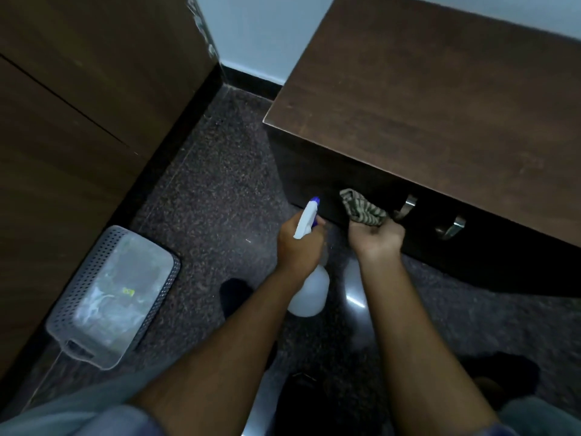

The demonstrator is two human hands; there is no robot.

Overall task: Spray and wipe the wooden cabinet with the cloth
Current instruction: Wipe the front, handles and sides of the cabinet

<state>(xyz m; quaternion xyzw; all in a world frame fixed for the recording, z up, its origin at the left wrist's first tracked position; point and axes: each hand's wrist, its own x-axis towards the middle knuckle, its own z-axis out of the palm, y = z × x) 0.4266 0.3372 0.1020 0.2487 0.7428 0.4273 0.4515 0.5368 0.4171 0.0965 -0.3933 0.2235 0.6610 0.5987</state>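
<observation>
Grey perforated bin, speckled floor

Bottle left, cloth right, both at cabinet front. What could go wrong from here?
1. The spray bottle points close beside the cloth and right hand; mist may hit them, not the cabinet.
2. The cloth may snag on the metal handle beside it.
3. Runoff could wet the floor underfoot.

Speckled floor bears a perforated basket; also the wooden cabinet.

Spray bottle and cloth against dark cabinet.
</observation>
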